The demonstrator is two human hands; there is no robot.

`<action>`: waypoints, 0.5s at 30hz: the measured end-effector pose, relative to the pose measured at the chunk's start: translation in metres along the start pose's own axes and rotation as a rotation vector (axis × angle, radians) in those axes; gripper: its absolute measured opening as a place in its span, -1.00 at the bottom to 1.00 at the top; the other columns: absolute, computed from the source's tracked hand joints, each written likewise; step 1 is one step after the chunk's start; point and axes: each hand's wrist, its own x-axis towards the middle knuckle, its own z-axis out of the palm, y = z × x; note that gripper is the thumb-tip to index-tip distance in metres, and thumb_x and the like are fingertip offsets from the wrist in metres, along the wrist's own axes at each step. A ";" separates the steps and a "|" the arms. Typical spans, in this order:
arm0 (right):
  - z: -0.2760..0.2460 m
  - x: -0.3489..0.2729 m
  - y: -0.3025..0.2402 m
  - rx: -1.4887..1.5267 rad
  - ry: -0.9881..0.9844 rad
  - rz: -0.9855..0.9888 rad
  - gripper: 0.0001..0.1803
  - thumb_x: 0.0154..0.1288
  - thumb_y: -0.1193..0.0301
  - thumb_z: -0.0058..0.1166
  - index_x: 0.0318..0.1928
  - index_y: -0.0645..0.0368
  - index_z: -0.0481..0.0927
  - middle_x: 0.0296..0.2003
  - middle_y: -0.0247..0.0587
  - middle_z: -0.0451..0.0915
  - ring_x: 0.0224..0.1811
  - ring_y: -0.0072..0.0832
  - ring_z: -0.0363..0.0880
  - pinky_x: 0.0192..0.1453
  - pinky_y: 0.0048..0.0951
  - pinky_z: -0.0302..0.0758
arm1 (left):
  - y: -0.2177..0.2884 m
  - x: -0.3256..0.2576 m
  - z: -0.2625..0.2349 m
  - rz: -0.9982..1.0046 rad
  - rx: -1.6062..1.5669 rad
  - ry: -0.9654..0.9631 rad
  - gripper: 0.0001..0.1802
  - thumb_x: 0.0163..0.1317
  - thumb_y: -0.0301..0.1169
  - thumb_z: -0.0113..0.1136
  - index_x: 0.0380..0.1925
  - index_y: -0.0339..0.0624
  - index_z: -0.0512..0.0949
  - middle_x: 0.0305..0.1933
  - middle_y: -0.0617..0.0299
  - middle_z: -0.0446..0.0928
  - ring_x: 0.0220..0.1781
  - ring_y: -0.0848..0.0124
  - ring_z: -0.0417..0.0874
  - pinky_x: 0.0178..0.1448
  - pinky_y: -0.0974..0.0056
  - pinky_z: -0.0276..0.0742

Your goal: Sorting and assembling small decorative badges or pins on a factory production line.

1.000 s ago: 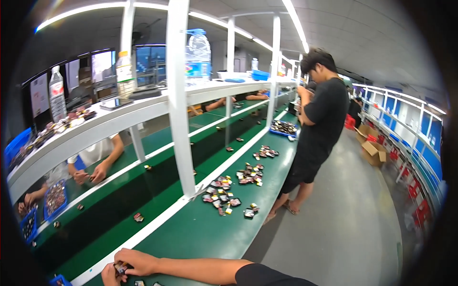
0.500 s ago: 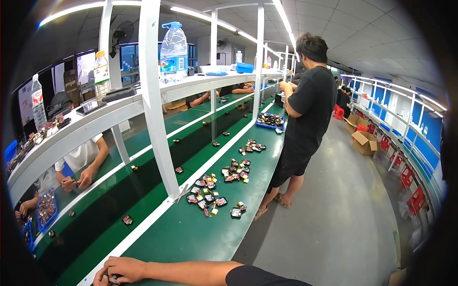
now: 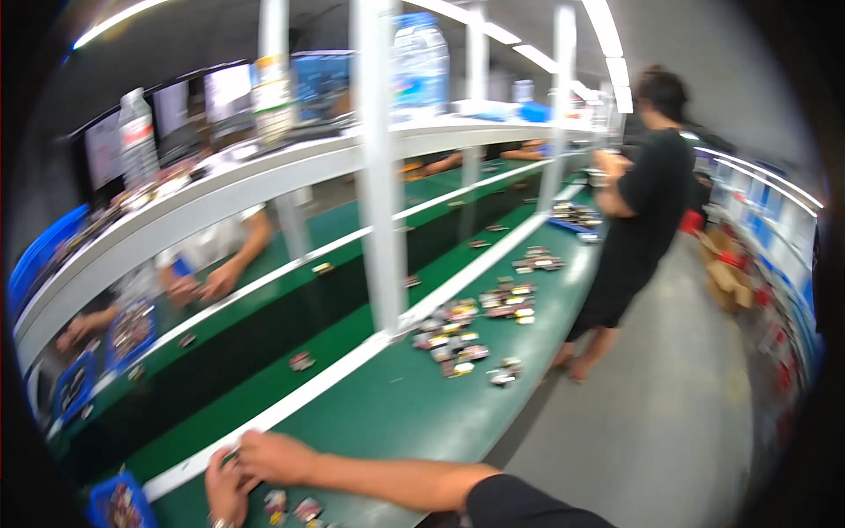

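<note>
Both hands meet at the near edge of the green table (image 3: pixel 387 414). The right hand (image 3: pixel 273 458) and left hand (image 3: pixel 226 486) pinch at small parts (image 3: pixel 295 508) lying just beside them; whether either grip holds one I cannot tell.

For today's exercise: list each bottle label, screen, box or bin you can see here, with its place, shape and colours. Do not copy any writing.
Large water bottle: top shelf, centre, clear, blue-white label.
Small bottle: shelf, left, clear, white-red label.
Screens: behind shelf, rectangular, pale glow.
Cardboard boxes: floor, right, brown.
Blue bin: near left hand, small parts inside.
</note>
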 end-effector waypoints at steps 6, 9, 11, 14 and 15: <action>-0.033 -0.008 -0.003 -0.024 -0.048 0.253 -0.70 0.10 0.49 0.20 -0.10 0.08 0.60 -0.29 -0.21 0.54 -0.23 -0.23 0.59 -0.20 -0.29 0.58 | -0.002 0.011 0.017 -0.050 -0.079 -0.166 -0.61 0.38 -0.54 0.00 0.20 -0.30 0.32 0.15 0.05 0.49 0.15 0.23 0.59 0.24 0.02 0.59; -0.031 -0.007 -0.009 -0.005 -0.032 0.249 -0.84 0.10 0.46 0.27 -0.25 0.03 0.67 -0.31 -0.31 0.51 -0.30 -0.33 0.58 -0.26 -0.34 0.58 | 0.001 0.007 0.014 -0.070 -0.091 -0.155 -0.61 0.38 -0.56 0.02 0.19 -0.27 0.32 0.19 0.02 0.47 0.19 0.25 0.57 0.29 0.07 0.57; -0.025 0.000 -0.015 0.018 -0.046 0.247 -0.83 0.10 0.47 0.28 -0.24 0.03 0.67 -0.29 -0.31 0.49 -0.29 -0.34 0.57 -0.25 -0.35 0.58 | 0.006 0.001 0.008 -0.066 -0.094 -0.126 -0.61 0.38 -0.58 0.01 0.19 -0.27 0.31 0.20 0.01 0.47 0.20 0.25 0.57 0.29 0.10 0.57; -0.026 0.002 -0.019 0.020 -0.076 0.312 -0.81 0.09 0.47 0.30 -0.22 0.03 0.69 -0.20 -0.30 0.47 -0.19 -0.34 0.55 -0.20 -0.36 0.58 | 0.007 -0.001 0.006 -0.075 -0.075 -0.153 -0.62 0.40 -0.61 -0.09 0.21 -0.29 0.30 0.25 0.01 0.42 0.25 0.26 0.53 0.32 0.15 0.55; -0.027 0.003 -0.018 0.015 -0.050 0.287 -0.82 0.09 0.47 0.29 -0.24 0.05 0.69 -0.17 -0.31 0.48 -0.14 -0.33 0.54 -0.17 -0.35 0.58 | 0.006 0.000 0.007 -0.069 -0.088 -0.171 -0.61 0.38 -0.63 -0.06 0.20 -0.28 0.30 0.24 0.00 0.43 0.23 0.26 0.54 0.31 0.14 0.56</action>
